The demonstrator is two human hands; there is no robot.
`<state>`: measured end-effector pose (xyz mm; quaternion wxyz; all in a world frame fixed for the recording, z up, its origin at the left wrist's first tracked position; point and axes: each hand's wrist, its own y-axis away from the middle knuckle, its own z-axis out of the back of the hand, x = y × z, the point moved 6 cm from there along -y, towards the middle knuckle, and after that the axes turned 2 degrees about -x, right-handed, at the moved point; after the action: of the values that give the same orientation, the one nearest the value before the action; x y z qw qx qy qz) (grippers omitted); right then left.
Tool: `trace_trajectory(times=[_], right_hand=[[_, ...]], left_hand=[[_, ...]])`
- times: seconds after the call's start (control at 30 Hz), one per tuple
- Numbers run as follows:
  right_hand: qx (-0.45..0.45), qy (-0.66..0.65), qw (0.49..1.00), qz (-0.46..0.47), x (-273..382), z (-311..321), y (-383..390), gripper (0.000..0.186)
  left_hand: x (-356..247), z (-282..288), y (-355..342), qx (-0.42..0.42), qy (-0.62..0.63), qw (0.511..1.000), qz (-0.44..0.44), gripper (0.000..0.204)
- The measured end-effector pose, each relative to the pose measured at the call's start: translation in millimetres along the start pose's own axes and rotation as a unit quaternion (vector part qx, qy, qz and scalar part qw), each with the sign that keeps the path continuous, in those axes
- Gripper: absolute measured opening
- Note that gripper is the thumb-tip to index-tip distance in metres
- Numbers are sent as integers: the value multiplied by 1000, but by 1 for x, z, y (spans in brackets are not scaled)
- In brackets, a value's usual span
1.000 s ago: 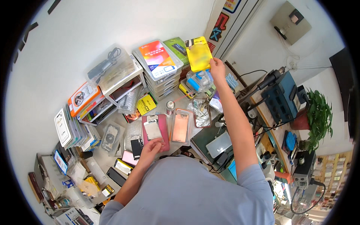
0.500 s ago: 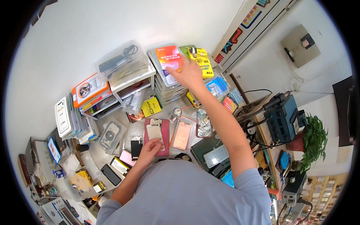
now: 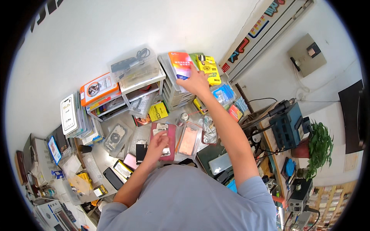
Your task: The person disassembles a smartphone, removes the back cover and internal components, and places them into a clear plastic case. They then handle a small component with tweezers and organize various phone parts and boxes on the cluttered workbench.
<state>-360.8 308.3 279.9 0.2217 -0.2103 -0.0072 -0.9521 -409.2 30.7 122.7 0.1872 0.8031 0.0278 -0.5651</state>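
Fingers of the right hand (image 3: 196, 81) spread flat on a glossy orange-and-purple card packet (image 3: 181, 64), which tops a stack of clear plastic drawers (image 3: 173, 92) at the bench's far edge, a yellow packet (image 3: 208, 68) just beside it. Left hand (image 3: 158, 143) lies half-curled, fingertips pressing a flat phone part on a dark red rectangular mat (image 3: 169, 141) near the bench's near edge. Peach-coloured clear case (image 3: 188, 138) sits alongside.

Right hand (image 3: 195, 81) on yellow packet (image 3: 208, 68), left hand (image 3: 158, 143) on phone (image 3: 163, 138)
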Motion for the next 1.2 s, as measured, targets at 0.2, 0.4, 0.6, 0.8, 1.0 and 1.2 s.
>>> trace_trajectory(times=[0.2, 0.4, 0.6, 0.8, 1.0, 1.2], right_hand=[[-74, -36, 992, 97, 1, 25, 114, 96], [-52, 5, 996, 73, -19, 23, 232, 98], [30, -284, 951, -115, -121, -64, 297, 70], [133, -644, 692, -299, -175, -178, 341, 41], [70, -630, 690, -348, -188, -200, 345, 37], [69, -682, 636, -355, -193, -205, 345, 28]], left_hand=[[-49, -27, -17, 0, 128, 990, -59, 50], [-54, -83, -1, 45, 179, 983, -17, 52], [44, -76, 6, 32, 88, 990, 105, 41], [114, -60, -29, 85, -256, 962, -29, 46], [114, -87, -10, 131, -559, 804, -152, 99], [107, -102, 2, 96, -657, 723, -193, 108]])
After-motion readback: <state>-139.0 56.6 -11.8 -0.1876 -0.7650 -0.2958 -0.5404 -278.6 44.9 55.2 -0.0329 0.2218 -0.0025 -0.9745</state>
